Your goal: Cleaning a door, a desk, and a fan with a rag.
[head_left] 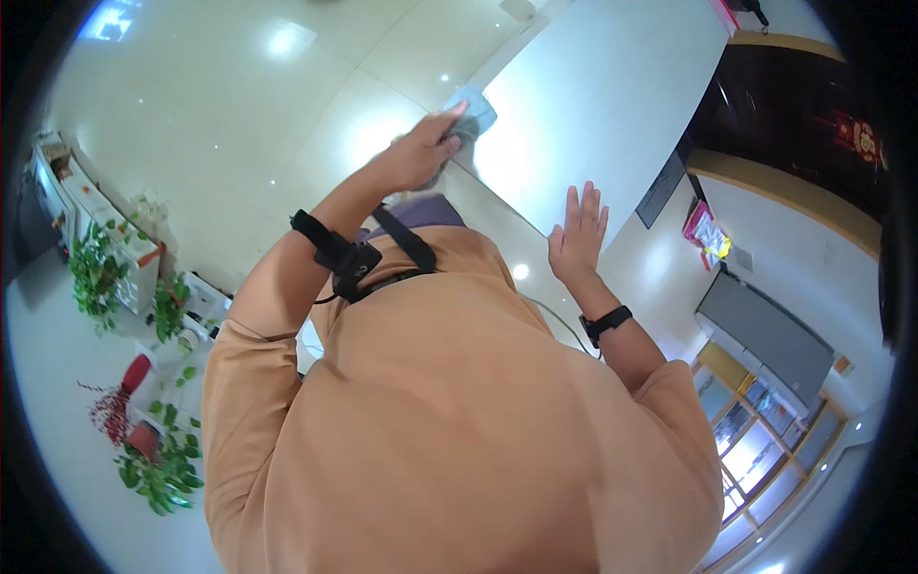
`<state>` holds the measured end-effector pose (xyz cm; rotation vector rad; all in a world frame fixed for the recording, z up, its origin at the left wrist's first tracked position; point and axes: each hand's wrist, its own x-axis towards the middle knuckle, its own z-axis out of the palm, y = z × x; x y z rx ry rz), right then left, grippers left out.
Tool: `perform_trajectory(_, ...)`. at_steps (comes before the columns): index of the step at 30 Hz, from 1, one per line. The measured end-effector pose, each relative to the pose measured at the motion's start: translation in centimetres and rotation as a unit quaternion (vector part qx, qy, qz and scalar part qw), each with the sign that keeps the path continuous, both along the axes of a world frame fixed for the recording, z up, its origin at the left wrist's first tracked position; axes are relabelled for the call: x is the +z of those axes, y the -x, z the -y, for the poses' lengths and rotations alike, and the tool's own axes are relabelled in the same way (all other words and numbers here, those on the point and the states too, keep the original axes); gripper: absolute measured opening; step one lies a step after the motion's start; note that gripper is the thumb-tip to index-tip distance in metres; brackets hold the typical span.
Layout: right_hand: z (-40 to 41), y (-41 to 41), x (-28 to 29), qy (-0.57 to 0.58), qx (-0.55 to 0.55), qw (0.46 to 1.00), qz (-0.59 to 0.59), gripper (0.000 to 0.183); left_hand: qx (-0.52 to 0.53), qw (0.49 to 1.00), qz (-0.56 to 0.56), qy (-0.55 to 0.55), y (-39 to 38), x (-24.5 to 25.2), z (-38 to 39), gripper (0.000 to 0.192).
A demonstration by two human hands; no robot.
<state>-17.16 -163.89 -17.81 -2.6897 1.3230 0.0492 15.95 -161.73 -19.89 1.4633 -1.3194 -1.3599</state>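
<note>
My left hand (429, 147) grips a blue-grey cloth (473, 115), part of it hanging below the fingers. The cloth is at the left edge of a glossy white tabletop (609, 79); whether it touches the surface cannot be told. My right hand (579, 233) is at the near edge of the same tabletop, palm down with its fingers stretched out and nothing in it. I cannot tell whether that palm rests on the top. A black strap with a small device (351, 265) is around my left forearm, and a black watch (606, 324) is on my right wrist.
Potted plants (100, 269) and a white cabinet (107, 215) stand to the left over a shiny tiled floor (287, 107). On the right are a dark panel with a wooden border (789, 208) and bright packets (706, 231). A thin cable (563, 323) hangs by my right side.
</note>
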Motion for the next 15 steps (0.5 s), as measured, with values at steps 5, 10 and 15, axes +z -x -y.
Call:
perform_trajectory(5, -0.9, -0.5, 0.5, -0.005, -0.028, 1.0, -0.012, 0.067, -0.096, 0.994, 0.057, 0.016, -0.8, 0.1, 2.5, 0.056)
perform_trajectory(10, -3.4, -5.2, 0.6, -0.034, -0.187, 0.982, -0.017, 0.065, -0.092, 0.974, 0.036, 0.202, -0.7, -2.8, 6.8, 0.06)
perform_trajectory(15, -4.4, -14.3, -0.8, -0.026, -0.446, 0.895, 0.013, 0.074, -0.109, 0.988, 0.097, 0.057, 2.2, 0.6, 10.4, 0.066)
